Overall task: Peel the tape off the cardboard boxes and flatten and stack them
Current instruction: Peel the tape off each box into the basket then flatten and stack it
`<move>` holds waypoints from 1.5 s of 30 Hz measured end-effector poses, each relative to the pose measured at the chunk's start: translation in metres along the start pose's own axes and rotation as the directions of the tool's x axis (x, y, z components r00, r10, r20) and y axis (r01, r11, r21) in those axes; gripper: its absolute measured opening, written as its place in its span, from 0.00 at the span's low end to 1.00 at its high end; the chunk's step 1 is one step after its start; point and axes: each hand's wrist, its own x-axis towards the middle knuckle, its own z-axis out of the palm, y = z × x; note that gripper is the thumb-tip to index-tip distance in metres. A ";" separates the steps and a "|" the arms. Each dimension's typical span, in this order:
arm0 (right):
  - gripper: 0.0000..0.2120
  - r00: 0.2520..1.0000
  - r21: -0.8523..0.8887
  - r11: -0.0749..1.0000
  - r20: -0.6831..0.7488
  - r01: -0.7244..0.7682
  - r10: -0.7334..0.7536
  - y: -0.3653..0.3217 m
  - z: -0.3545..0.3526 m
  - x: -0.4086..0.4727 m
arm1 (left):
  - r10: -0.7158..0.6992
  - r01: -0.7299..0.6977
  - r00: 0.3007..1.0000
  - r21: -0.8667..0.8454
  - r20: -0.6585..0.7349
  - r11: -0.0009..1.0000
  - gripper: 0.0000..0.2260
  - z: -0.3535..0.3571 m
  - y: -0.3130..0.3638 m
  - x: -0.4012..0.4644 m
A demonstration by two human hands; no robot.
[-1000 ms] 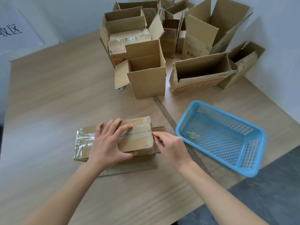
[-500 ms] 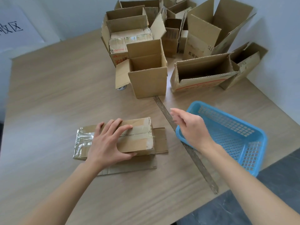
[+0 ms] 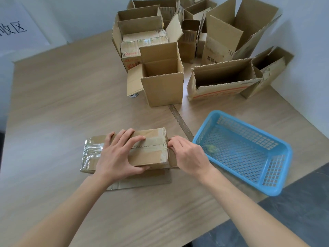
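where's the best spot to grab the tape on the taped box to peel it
Pinch the tape at its right end, where it wraps over the taped box's right edge by the right hand, and probably pull leftward along the seam. The left hand already presses the box down.

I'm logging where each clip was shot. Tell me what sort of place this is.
Probably a packing or recycling workroom, not a home: a crowd of opened brown cardboard boxes on a large wood-grain table, a blue perforated plastic basket, and a white printed wall sign.
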 end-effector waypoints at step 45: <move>0.01 0.644 0.203 0.977 0.757 -0.073 -0.109 -0.013 -0.044 0.074 | 0.268 -0.242 0.936 -0.132 0.230 0.961 0.51 -0.023 -0.029 -0.002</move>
